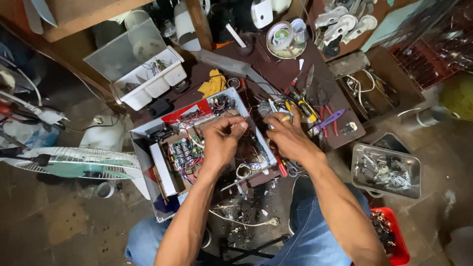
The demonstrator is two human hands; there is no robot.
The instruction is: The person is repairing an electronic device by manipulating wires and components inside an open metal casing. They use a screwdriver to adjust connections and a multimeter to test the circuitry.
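An opened metal device case [148,162] lies on a low brown workbench [286,69], showing circuit boards [183,152] and tangled red and blue wires. My left hand [221,140] hovers over the case's right half, fingers pinched on a thin red wire [246,117]. My right hand [288,135], wearing a ring, is just right of it at the case's edge, fingers curled around a small grey metal part [266,108] joined to the wires. The two hands nearly touch.
Pliers and screwdrivers [315,111] lie right of my hands. A white compartment box [148,81] sits behind the case, a fan grille [74,162] on the left floor, a metal tray of parts [387,170] and a red bin [394,236] on the right.
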